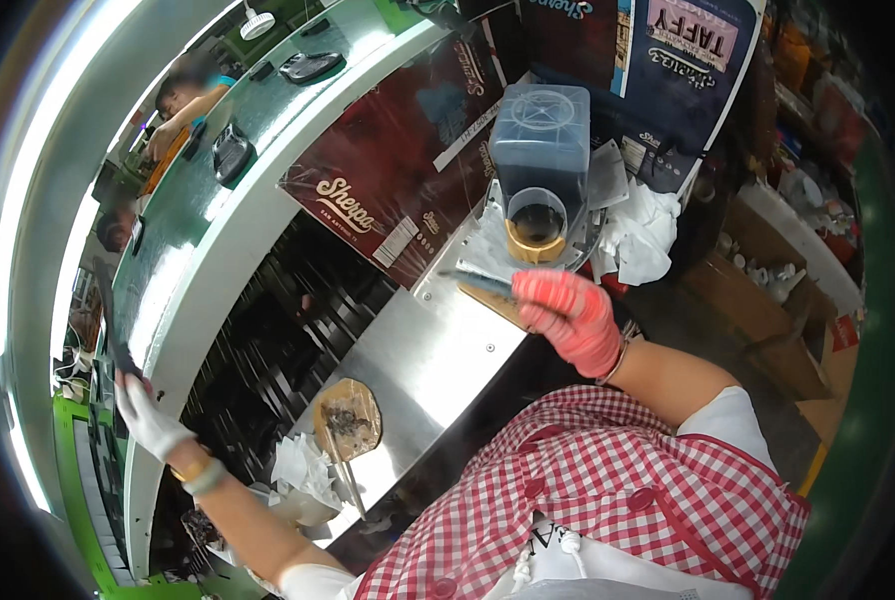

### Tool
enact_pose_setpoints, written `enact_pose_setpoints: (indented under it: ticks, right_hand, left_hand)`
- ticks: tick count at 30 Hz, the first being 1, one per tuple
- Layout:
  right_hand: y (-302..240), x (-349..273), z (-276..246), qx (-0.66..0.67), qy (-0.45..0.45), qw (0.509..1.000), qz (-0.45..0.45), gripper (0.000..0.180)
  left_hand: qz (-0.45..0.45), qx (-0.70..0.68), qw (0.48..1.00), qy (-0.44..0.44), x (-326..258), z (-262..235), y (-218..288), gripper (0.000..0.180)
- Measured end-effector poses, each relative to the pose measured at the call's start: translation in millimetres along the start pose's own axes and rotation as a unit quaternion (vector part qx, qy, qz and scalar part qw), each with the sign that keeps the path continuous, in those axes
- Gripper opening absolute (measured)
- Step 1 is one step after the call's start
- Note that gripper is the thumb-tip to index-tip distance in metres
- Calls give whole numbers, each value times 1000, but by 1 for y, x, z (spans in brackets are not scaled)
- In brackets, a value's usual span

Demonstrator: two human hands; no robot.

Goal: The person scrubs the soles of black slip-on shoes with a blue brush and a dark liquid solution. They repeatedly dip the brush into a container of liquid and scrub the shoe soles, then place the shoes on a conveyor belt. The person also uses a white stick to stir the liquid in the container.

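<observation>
My left hand (152, 420), in a white glove, reaches out at the far left. Its fingers close on the lower end of a long dark piece (113, 320), seen nearly edge-on and resembling a shoe sole, beside the belt. My right hand (573, 315), in a red-and-pink glove, is closed around a slim tool (476, 281) that looks like a brush; motion blurs it. Just beyond that hand, a clear cup (538, 222) of dark liquid with a tan lower part stands before a translucent blue plastic container (540, 140).
Several black soles (232, 155) lie on a green belt (183, 235). On the metal worktop (443, 350) sits a round brown pad (349, 418) with dark residue and thin sticks across it. Crumpled white paper (640, 230), cardboard panels (398, 170) and boxes (763, 270) surround it. Other people are beyond the belt.
</observation>
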State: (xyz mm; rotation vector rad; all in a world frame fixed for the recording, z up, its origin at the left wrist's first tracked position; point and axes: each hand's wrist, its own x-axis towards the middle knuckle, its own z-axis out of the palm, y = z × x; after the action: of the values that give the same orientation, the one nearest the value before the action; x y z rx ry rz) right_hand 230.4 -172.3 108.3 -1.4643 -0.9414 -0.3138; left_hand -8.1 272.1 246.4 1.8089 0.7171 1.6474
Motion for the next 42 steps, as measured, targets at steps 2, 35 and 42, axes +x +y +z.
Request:
enact_pose_setpoints:
  ticks: [2,35,42]
  right_hand:
    - [4,9,-9,-28,38,998,48,21]
    - [87,72,-68,33,-34,918,394,29]
    - [13,38,-13,176,-45,888,422,24]
  left_hand:
    - [37,41,998,-42,-97,-3,37,36]
    - [-626,-486,562,-236,-343,109,23,44]
    - [-634,-477,571,-213,-346,113,30,55]
